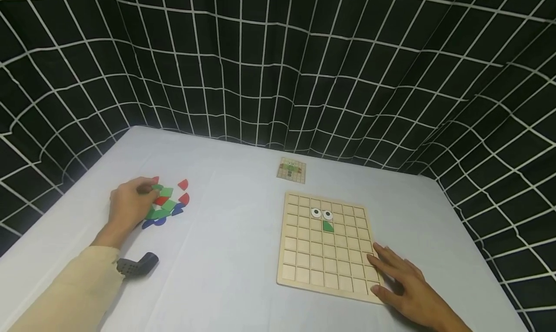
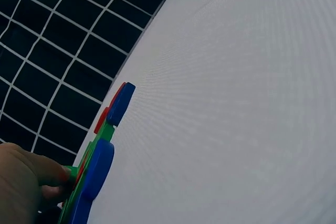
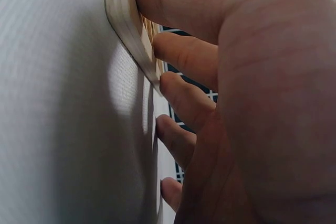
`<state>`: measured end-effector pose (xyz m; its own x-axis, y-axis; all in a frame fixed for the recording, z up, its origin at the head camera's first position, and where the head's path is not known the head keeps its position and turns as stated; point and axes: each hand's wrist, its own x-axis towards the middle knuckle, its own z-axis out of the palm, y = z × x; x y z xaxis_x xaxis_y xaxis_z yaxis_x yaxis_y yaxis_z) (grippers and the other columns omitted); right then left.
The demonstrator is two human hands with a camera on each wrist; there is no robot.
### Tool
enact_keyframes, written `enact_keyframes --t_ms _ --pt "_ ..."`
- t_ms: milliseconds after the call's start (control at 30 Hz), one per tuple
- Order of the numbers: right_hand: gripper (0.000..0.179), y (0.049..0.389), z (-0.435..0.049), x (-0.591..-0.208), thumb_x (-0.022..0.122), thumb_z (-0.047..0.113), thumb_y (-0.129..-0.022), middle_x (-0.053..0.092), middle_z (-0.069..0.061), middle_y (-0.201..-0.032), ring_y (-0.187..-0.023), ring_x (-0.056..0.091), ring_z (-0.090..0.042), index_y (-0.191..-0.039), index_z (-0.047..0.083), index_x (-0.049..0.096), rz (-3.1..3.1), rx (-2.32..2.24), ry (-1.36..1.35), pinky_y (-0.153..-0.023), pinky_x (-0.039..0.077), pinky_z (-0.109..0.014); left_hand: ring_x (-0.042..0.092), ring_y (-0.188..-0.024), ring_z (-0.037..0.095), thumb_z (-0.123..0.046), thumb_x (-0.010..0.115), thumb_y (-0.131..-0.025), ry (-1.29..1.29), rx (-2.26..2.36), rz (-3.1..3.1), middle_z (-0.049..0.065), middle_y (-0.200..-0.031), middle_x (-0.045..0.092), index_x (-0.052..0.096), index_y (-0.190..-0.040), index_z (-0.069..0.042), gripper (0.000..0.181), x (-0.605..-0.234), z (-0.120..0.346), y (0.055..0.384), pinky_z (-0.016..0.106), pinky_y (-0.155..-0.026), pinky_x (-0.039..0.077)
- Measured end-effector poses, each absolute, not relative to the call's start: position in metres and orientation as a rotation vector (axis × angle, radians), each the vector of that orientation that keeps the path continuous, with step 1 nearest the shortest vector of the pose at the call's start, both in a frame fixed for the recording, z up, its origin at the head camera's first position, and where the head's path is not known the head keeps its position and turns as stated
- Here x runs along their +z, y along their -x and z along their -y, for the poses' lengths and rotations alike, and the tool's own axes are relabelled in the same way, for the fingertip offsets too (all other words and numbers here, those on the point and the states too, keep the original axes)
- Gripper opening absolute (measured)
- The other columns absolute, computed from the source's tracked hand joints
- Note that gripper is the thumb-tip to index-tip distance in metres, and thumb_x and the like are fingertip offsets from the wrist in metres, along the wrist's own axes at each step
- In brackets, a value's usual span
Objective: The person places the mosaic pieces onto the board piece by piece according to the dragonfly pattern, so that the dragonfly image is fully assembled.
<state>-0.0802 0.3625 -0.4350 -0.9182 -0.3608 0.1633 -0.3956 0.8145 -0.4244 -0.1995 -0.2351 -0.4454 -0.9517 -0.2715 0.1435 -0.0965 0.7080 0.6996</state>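
My left hand (image 1: 130,201) is at the pile of coloured flat pieces on the left. Thumb and finger pinch a small green piece (image 2: 71,172), its shape mostly hidden by the fingertips. Red pieces (image 1: 184,198), green pieces (image 1: 168,205) and blue pieces (image 1: 160,221) lie loosely overlapped around the fingertips. My right hand (image 1: 401,283) rests with spread fingers at the lower right corner of the wooden grid board (image 1: 304,259), thumb and fingertips on its rim. Two round eye pieces (image 1: 316,213) sit side by side on the board, with a green piece with one curved side (image 1: 327,226) just below.
Behind the board lies a small picture card (image 1: 292,170) showing a figure on a grid. A white cloth (image 1: 217,255) covers the table, and a dark curtain with white grid lines (image 1: 260,71) hangs around it. A dark grey device (image 1: 139,264) is at my left wrist.
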Motion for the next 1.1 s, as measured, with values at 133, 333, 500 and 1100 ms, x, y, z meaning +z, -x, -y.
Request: enact_keyframes --t_ms 133,333,500,1100 --pt "0.057 0.080 -0.364 -0.435 0.078 0.029 -0.087 0.043 -0.013 -0.154 -0.144 0.012 0.005 -0.139 0.015 0.061 2.922 0.706 -0.608 -0.110 0.015 -0.066 0.055 -0.111 0.045 -0.017 0.062 -0.098 -0.334 -1.100 2.687 0.030 -0.122 0.062 0.061 -0.129 0.006 0.039 -0.446 0.234 0.201 0.058 -0.093 0.045" --pt "0.056 0.078 -0.365 -0.438 0.077 0.028 -0.087 0.042 -0.013 -0.154 -0.141 0.008 0.013 -0.138 0.010 0.062 2.920 0.708 -0.617 -0.111 0.013 -0.066 0.053 -0.114 0.047 -0.017 0.059 -0.098 -0.355 -1.081 2.691 0.032 -0.125 0.060 0.062 -0.125 0.009 0.038 -0.445 0.236 0.200 0.061 -0.096 0.043" --pt "0.057 0.078 -0.366 -0.439 0.077 0.028 -0.087 0.042 -0.009 -0.155 -0.142 0.009 0.011 -0.139 0.011 0.061 2.903 0.701 -0.637 -0.114 0.011 -0.058 0.043 -0.124 0.055 -0.010 0.062 -0.094 -0.231 -1.036 2.735 0.035 -0.132 0.054 0.061 -0.128 0.007 0.038 -0.444 0.244 0.199 0.070 -0.100 0.030" --pt "0.056 0.081 -0.365 -0.439 0.078 0.029 -0.086 0.044 -0.013 -0.153 -0.142 0.010 0.012 -0.137 0.013 0.063 2.926 0.699 -0.593 -0.108 0.018 -0.068 0.040 -0.130 0.053 -0.011 0.070 -0.092 -0.062 -1.055 2.771 0.031 -0.136 0.053 0.059 -0.134 0.003 0.045 -0.444 0.251 0.204 0.068 -0.103 0.033"
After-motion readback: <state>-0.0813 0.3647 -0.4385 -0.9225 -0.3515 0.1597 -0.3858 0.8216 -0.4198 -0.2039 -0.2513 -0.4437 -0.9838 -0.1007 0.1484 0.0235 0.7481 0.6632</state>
